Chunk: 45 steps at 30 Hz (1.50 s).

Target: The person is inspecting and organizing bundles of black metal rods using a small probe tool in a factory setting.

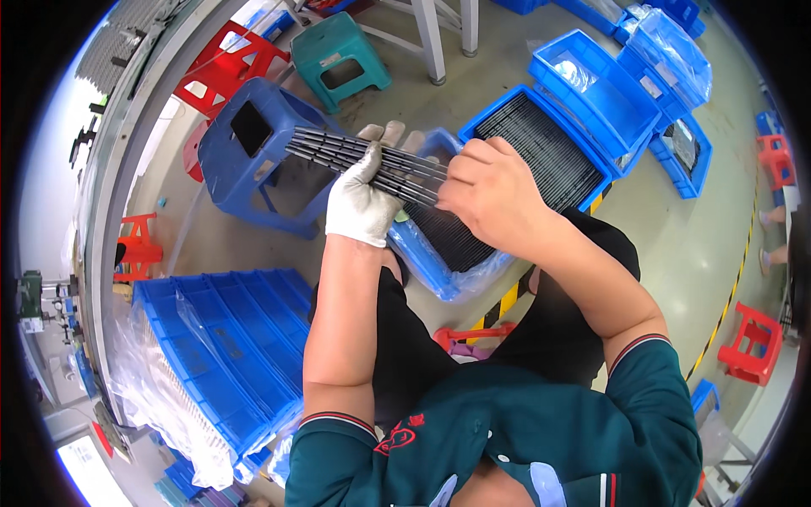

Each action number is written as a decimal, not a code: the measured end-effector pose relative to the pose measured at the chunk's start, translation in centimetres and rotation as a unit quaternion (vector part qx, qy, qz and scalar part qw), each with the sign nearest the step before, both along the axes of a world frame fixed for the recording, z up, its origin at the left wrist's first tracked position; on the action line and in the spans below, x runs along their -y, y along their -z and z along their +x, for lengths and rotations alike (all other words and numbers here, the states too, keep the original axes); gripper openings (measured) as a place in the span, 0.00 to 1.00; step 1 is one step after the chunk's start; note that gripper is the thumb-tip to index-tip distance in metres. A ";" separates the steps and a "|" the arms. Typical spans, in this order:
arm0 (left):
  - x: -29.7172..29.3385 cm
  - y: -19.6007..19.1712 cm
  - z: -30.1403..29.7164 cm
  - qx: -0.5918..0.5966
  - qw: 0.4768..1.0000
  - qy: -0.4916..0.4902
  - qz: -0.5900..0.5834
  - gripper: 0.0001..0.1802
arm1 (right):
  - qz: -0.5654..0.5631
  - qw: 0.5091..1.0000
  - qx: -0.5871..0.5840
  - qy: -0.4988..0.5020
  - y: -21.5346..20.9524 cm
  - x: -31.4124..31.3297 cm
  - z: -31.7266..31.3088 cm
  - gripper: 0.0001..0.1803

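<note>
My left hand (363,190), in a white glove, grips a bundle of long thin dark strips (325,148) that sticks out to the left. My bare right hand (490,190) pinches the right end of the same bundle. Both hands are above a blue bin (422,253) lined with clear plastic and filled with dark strips, which rests near my knees. A second blue bin (549,160) full of dark strips lies just beyond it.
A blue plastic stool (253,152) stands left of the hands, with a green stool (338,59) and a red stool (228,63) behind. A stack of blue trays (228,355) lies at lower left. More blue bins (650,76) sit at upper right, another red stool (752,342) at right.
</note>
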State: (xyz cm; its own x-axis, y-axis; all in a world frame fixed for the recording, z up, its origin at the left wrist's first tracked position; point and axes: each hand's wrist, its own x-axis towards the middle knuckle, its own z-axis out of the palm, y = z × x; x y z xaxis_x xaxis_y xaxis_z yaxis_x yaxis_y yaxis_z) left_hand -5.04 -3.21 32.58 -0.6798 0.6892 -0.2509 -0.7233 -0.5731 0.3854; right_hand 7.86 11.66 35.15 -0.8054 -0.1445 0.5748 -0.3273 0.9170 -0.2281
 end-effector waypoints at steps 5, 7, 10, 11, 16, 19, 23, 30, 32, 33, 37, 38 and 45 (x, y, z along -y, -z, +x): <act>0.0 0.0 -0.1 0.025 0.999 -0.012 -0.044 0.13 | -0.069 0.996 0.040 -0.029 -0.5 -0.5 -0.3 0.07; -0.1 0.0 -0.2 0.037 0.997 -0.024 -0.058 0.12 | -0.103 0.995 0.019 0.003 -1.1 -0.5 -0.4 0.07; 0.0 0.4 -0.6 0.048 0.996 -0.046 -0.066 0.11 | -0.139 0.989 0.036 -0.023 -0.9 -0.4 -0.6 0.06; -0.1 0.0 -0.4 0.057 0.994 -0.050 -0.074 0.11 | -0.152 0.987 0.048 -0.029 -0.7 -0.3 -0.7 0.05; -0.3 -0.8 -0.1 0.058 0.992 -0.051 -0.102 0.10 | -0.125 0.990 0.056 -0.028 0.0 -0.2 -0.8 0.06; -0.1 -1.2 0.1 0.058 0.989 -0.064 -0.117 0.10 | -0.069 0.997 0.027 -0.036 -0.6 0.5 -0.7 0.06; -0.1 0.0 -0.3 0.073 0.990 -0.077 -0.095 0.09 | 0.019 0.999 0.004 -0.042 -0.1 1.5 -0.7 0.07; -0.2 -0.1 -0.2 0.066 0.991 -0.075 -0.090 0.08 | -0.047 0.999 0.020 -0.012 -1.3 0.9 -0.7 0.05; -0.3 -0.5 -0.2 0.068 0.987 -0.087 -0.114 0.07 | -0.073 0.997 0.016 -0.008 -1.2 0.7 -0.9 0.05; -0.4 -0.7 -0.2 0.068 0.983 -0.093 -0.139 0.06 | -0.109 0.993 0.045 -0.018 -0.9 0.6 -0.9 0.05; -0.4 -0.8 -0.2 0.075 0.983 -0.089 -0.141 0.06 | -0.142 0.986 0.080 -0.035 -0.1 0.6 -1.1 0.05; -0.3 -0.8 -0.2 0.076 0.983 -0.090 -0.140 0.06 | -0.141 0.986 0.081 -0.036 0.0 0.7 -1.1 0.05; -0.3 -0.5 -0.4 0.097 0.980 -0.101 -0.141 0.06 | 0.011 0.999 -0.011 -0.049 0.0 2.0 -0.8 0.07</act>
State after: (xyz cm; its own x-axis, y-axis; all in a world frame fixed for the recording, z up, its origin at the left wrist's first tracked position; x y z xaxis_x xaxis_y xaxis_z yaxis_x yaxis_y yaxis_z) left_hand -5.48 -2.87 33.06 -0.7154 0.4309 -0.5501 -0.6820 -0.6021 0.4152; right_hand 7.05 9.61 35.12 -0.7745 -0.2343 0.5875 -0.4202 0.8849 -0.2011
